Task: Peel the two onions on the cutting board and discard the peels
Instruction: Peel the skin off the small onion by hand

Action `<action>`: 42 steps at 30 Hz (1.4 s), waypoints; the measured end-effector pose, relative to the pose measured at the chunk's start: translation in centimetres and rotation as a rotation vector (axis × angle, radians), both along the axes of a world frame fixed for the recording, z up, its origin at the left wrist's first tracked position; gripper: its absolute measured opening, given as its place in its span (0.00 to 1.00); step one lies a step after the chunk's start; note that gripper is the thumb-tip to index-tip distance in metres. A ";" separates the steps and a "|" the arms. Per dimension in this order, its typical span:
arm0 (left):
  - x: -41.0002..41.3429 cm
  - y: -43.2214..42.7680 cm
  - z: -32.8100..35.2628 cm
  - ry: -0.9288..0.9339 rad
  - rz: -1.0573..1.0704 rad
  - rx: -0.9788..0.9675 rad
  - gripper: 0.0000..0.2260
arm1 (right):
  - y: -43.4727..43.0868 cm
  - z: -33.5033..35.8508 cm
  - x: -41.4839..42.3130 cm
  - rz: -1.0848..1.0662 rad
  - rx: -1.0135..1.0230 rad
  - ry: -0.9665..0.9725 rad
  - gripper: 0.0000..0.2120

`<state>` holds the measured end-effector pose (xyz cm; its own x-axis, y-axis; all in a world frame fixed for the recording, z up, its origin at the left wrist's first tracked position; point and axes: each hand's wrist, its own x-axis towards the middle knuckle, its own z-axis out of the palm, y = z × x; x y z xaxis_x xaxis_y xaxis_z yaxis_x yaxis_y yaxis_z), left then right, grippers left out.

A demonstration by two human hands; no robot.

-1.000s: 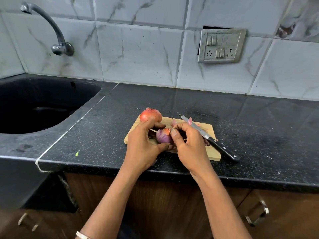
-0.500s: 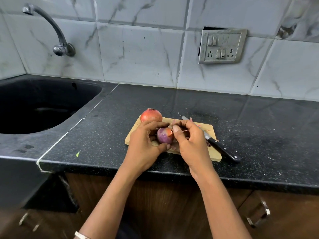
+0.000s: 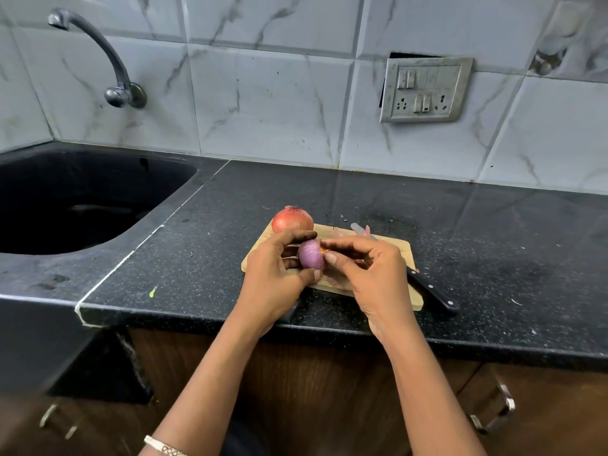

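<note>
A small purple onion (image 3: 311, 255), mostly bare of skin, is gripped by my left hand (image 3: 274, 279) just above the wooden cutting board (image 3: 403, 248). My right hand (image 3: 373, 274) pinches a strip of orange peel at the onion's right side. A second onion (image 3: 292, 219), still in its reddish skin, sits at the board's far left corner. Loose peel scraps (image 3: 360, 230) lie on the board's far edge.
A black-handled knife (image 3: 432, 294) lies on the board's right side, its blade hidden behind my right hand. A dark sink (image 3: 65, 205) is set into the counter at the left, under a wall tap (image 3: 112, 67). A switch panel (image 3: 424, 90) hangs on the tiled wall.
My right hand has shifted right and forward over the knife blade, pulling peel off the purple onion. The left hand keeps its hold on the onion.
</note>
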<state>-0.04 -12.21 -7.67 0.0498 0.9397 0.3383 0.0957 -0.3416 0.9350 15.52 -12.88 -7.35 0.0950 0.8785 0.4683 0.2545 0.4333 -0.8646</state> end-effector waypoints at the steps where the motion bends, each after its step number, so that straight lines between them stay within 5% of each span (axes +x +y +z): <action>1: 0.0 0.0 0.0 0.000 -0.003 -0.002 0.28 | 0.2 0.1 0.0 -0.022 0.014 -0.018 0.11; 11: -0.1 0.1 -0.2 -0.004 -0.009 0.008 0.28 | 1.6 0.1 -0.3 -0.117 0.027 -0.205 0.06; 28: 0.0 -0.1 0.0 -0.012 0.045 0.026 0.26 | 1.3 0.2 -0.3 -0.152 0.003 -0.044 0.05; 36: -0.2 -0.3 0.1 -0.021 0.071 0.025 0.25 | 0.2 0.4 0.0 0.056 0.027 -0.063 0.11; 42: -0.2 -0.2 0.1 -0.006 0.073 0.016 0.26 | 0.5 0.4 -0.4 -0.027 0.072 -0.059 0.03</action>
<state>-0.23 -12.46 -7.55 -0.0207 0.9352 0.3536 0.1148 -0.3491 0.9300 15.16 -12.42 -6.95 0.0885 0.8396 0.5359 0.3162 0.4865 -0.8145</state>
